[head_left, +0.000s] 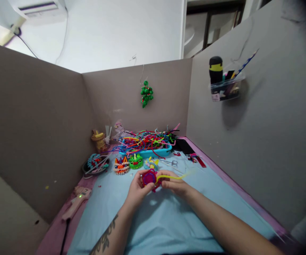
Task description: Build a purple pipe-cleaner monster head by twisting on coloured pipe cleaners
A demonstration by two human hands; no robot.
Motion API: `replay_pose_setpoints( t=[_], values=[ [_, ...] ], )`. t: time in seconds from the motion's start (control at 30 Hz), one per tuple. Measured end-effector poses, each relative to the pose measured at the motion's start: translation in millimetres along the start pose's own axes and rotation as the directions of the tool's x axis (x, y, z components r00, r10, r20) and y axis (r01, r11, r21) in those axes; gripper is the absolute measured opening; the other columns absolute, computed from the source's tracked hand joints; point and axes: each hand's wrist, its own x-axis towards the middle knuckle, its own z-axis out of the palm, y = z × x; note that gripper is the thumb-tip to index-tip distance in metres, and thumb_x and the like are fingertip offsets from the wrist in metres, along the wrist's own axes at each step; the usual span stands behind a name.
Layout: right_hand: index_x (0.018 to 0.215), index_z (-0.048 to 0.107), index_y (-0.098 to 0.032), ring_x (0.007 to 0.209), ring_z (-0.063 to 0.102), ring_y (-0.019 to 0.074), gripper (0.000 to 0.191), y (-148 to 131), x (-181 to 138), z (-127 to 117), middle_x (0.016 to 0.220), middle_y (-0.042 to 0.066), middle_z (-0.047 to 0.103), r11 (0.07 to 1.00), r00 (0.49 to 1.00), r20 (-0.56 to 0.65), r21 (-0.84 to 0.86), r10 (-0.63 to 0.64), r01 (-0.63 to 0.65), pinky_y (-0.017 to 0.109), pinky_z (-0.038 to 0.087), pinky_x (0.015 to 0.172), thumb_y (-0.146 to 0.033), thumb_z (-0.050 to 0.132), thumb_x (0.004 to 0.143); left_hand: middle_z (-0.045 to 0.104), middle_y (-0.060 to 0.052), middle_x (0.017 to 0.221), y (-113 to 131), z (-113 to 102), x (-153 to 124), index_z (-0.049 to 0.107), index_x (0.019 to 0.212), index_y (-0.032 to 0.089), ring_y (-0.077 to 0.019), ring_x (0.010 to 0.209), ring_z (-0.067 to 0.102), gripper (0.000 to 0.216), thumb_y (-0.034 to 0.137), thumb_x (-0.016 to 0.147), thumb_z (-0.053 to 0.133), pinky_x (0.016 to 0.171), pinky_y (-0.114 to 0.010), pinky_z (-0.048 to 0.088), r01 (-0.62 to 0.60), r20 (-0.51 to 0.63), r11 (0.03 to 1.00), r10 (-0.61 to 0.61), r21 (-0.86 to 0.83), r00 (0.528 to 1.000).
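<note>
My left hand (137,187) and my right hand (174,185) meet above the light blue mat (169,219), both closed on a small round pink and purple pipe-cleaner piece (149,177). A yellow pipe cleaner (176,176) runs from that piece out to the right past my right fingers. Just beyond my hands lie three finished pipe-cleaner figures: an orange one (121,165), a green one (136,161) and a pale multicoloured one (151,163).
A blue tray (147,152) piled with coloured pipe cleaners stands at the back. Scissors (170,163) lie right of the figures. A pink glue gun (75,203) rests at the left edge, a dark bowl (96,164) behind it. Cardboard walls enclose three sides; a green ornament (147,93) hangs on the back wall.
</note>
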Motion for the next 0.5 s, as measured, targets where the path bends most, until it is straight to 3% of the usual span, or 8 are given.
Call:
replay_pose_setpoints(
  t=[0.23,0.5],
  values=[
    [0.071,0.058,-0.016,0.064,0.052,0.0122,0.022,11.7,2.2,8.5,0.068,-0.001,0.057,0.950,0.972,-0.190,-0.301,-0.140,0.078,0.024,0.041,0.061,-0.035,0.067,0.068,0.065,-0.009,0.097,-4.6,1.7,0.9,0.049,0.107,0.017,-0.0193,0.084,0.062,0.050,0.026,0.064,0.073,0.076,-0.032,0.047,-0.003,0.004,0.999,0.003,-0.051,1.000],
    [0.055,0.056,-0.016,0.056,0.045,0.0105,0.019,3.3,1.5,6.3,0.056,-0.003,0.049,0.960,0.970,-0.226,-0.278,-0.086,0.020,0.023,0.035,0.054,-0.028,0.068,0.063,0.064,-0.007,0.091,0.5,5.2,-2.2,0.050,0.105,0.017,-0.0168,0.075,0.061,0.049,0.025,0.063,0.074,0.068,-0.028,0.048,0.008,0.050,1.000,-0.008,-0.016,0.999]
  ],
)
